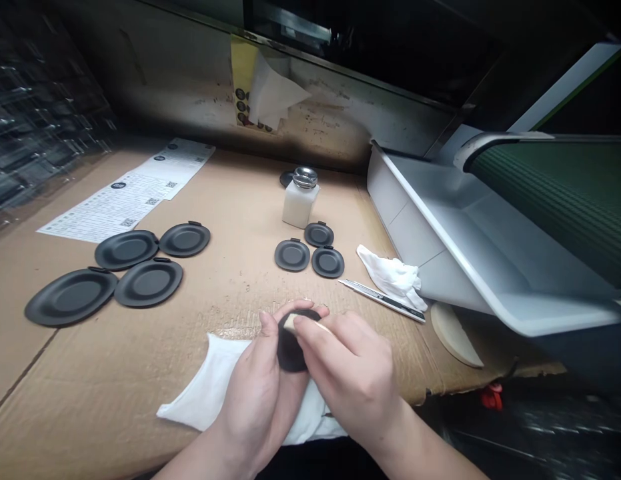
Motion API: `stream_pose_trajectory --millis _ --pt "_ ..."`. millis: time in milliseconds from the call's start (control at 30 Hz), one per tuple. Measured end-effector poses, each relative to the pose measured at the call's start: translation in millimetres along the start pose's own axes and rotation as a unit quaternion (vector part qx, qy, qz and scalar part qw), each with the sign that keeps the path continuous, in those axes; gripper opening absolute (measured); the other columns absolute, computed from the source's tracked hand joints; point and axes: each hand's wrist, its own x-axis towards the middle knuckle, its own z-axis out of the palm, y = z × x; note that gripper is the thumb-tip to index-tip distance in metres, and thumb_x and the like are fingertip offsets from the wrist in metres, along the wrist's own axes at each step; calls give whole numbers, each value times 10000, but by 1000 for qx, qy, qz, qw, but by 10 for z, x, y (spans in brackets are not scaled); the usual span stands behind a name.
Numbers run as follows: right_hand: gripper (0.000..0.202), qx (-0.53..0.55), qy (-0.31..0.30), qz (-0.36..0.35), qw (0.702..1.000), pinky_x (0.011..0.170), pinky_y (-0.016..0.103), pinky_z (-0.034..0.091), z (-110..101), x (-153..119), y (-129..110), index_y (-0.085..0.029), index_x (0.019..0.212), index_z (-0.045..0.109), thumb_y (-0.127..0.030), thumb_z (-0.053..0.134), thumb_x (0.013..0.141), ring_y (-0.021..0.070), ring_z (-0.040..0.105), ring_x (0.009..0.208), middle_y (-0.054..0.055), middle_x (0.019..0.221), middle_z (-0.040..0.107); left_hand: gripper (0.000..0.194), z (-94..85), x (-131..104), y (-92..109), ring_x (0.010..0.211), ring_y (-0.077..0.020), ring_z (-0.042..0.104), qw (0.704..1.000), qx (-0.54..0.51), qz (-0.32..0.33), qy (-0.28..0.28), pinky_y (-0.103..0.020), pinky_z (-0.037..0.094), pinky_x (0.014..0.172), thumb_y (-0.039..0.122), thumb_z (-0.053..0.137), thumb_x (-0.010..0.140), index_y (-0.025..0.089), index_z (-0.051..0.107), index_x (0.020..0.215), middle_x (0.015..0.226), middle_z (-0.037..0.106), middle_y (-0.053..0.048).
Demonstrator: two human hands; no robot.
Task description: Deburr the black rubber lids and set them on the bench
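Note:
My left hand [260, 387] is closed around the edge of a small black plastic cover [289, 353], its inner face turned up toward me. Pinched in my right hand [353, 370] is a cream-coloured piece [291, 323], perhaps felt or sponge, pressed against the cover's surface. My right fingers hide part of both. Under my wrists a white cloth [210, 380] lies on the cardboard. Ahead of my hands are smaller black covers [292, 255] in a group, and larger black covers [73, 297] lie to the left.
A white dispenser bottle [299, 200] with a metal top stands behind the small covers. To the right are a crumpled white cloth [393, 275], a utility knife [385, 300], a cream half-disc [453, 337] and a grey bin [490, 280]. Printed sheets [125, 193] lie at the back left.

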Motion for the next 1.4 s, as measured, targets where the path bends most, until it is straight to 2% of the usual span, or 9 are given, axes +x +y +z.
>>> stream_pose_trajectory --millis 200,333,433,500,667,933,1067,1233,1400 --pt "165 -10 41 35 999 599 265 430 222 222 -90 -179 957 645 -186 530 839 137 524 649 27 675 585 306 -17 -13 -22 1138 -204 503 1000 -3 12 27 -315 350 1008 357 442 879 152 647 980 1058 657 -71" --pt "161 114 75 99 986 737 250 488 -7 281 -20 -206 970 618 -186 558 822 131 598 797 10 857 655 358 -12 -36 -26 1111 -218 528 999 -9 28 -17 -353 378 985 391 392 892 160 626 1032 1068 657 -82" --pt "213 66 118 139 981 747 238 492 -237 149 158 -234 993 609 -202 623 782 132 610 842 -7 938 661 432 -17 -48 -2 1054 -257 566 1000 -4 5 -27 -402 389 966 437 357 889 120 616 1027 1021 668 -128" --pt "229 28 101 141 985 738 256 490 -348 24 311 -238 999 607 -202 635 774 145 609 840 -2 938 659 476 -22 -51 15 1034 -280 576 1000 -1 -9 -29 -425 385 959 470 352 877 101 604 1041 1026 662 -160" --pt "221 20 25 47 998 713 332 470 -491 -113 529 -244 967 630 -105 564 808 174 571 805 19 866 651 510 -21 -52 22 1053 -310 559 999 15 -15 -35 -444 403 919 493 342 869 103 579 1097 1078 635 -190" --pt "155 2 -103 -133 986 725 339 406 -416 227 238 -218 905 635 -147 504 864 149 495 782 4 862 651 430 31 -64 -4 950 -237 587 998 68 -13 -1 -381 436 871 458 382 872 140 620 1039 994 661 -105" --pt "161 -22 -137 -152 979 700 310 403 -426 310 406 -219 912 635 -187 479 885 143 484 771 8 841 642 443 46 -82 17 820 -240 622 995 93 -21 -10 -411 453 824 465 393 864 117 624 1010 897 682 -118" --pt "204 -28 -57 -57 996 684 306 436 -566 159 721 -213 948 625 -84 507 843 150 500 773 27 833 640 474 53 -89 30 824 -257 637 995 94 -16 -11 -422 436 848 442 406 866 82 553 1135 883 693 -169" --pt "290 -16 22 2 1000 734 315 458 -537 -112 598 -186 1022 601 -51 605 766 161 556 810 46 889 638 503 -2 -53 -1 1011 -288 588 998 51 -8 -28 -424 399 927 476 352 874 96 554 1134 1031 661 -189"
